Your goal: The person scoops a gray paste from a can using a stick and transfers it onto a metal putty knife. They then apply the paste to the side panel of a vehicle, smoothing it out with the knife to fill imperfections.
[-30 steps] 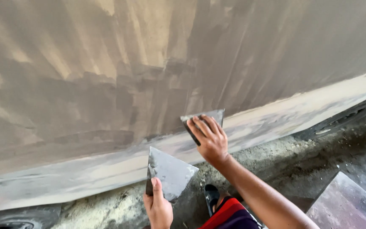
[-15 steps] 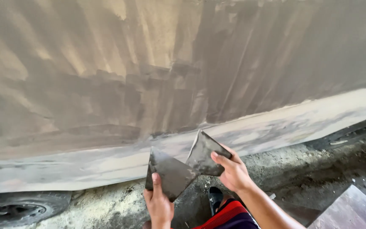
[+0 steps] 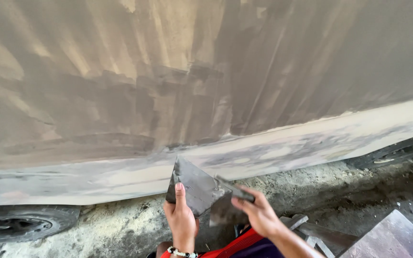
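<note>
At the lower middle of the frame the left hand point(image 3: 181, 220) grips a flat grey metal plate point(image 3: 194, 185) with fingers closed, thumb up its face – held tilted like a palette – while the right hand point(image 3: 259, 213) pinches a putty scraper point(image 3: 234, 188) edge-down against it, below the filler-coated body panel point(image 3: 206, 86).

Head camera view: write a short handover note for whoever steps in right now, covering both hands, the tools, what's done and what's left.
Left hand: grips the flat metal board from below, thumb up its face.
Right hand: pinches the putty spreader, its edge laid against the board.
Both tools are held off the vehicle panel, low in front of the sill; a tyre sits at lower left.
Done: grey filler is spread in broad strokes over most of the panel.
Left: beige patches near the top and the pale, patchy sill strip look uncovered.
</note>
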